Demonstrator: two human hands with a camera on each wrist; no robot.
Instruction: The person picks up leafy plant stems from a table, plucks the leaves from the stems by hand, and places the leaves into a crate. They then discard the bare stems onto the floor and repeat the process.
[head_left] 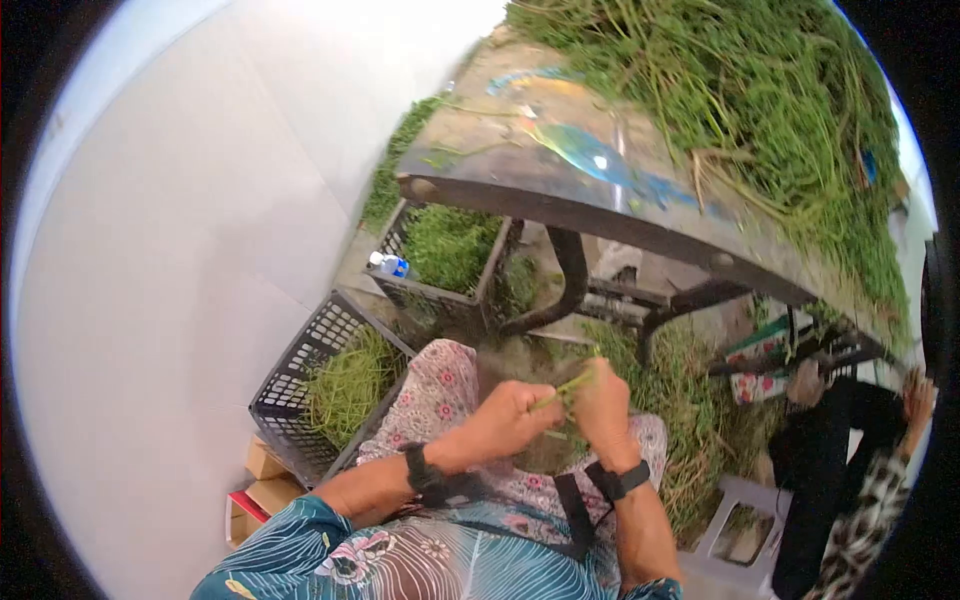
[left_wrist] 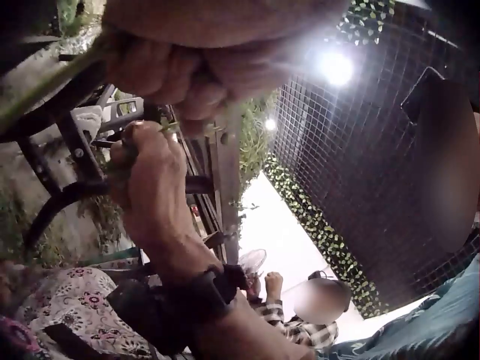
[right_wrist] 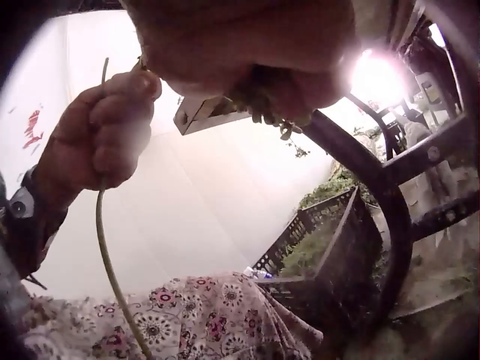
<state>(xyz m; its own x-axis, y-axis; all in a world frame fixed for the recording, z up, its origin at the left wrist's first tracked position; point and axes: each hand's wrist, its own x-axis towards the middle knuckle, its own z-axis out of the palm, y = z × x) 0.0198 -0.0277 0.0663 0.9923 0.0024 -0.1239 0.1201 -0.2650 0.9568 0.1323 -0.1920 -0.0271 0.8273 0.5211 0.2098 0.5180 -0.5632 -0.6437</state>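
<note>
Above the lap, the left hand (head_left: 508, 422) has its fingers curled round a thin green stem (head_left: 572, 386). Close beside it on the right, the right hand (head_left: 602, 402) grips the same greens, its fingers bent. In the right wrist view, a long stem (right_wrist: 107, 247) hangs down from the curled left hand (right_wrist: 105, 135), while leafy bits (right_wrist: 289, 129) show under the right hand (right_wrist: 247, 52). The left wrist view shows the right hand (left_wrist: 157, 187) pinching greens, with the left hand (left_wrist: 195, 52) large at the top.
A table (head_left: 470, 170) ahead bears a large heap of greens (head_left: 740, 100). Black crates stand left, one with stems (head_left: 350, 385), one with leafy greens (head_left: 450, 245) and a bottle (head_left: 388, 264). Plant scraps (head_left: 700, 430) cover the floor at right, near a grey stool (head_left: 735, 520) and another person (head_left: 850, 470).
</note>
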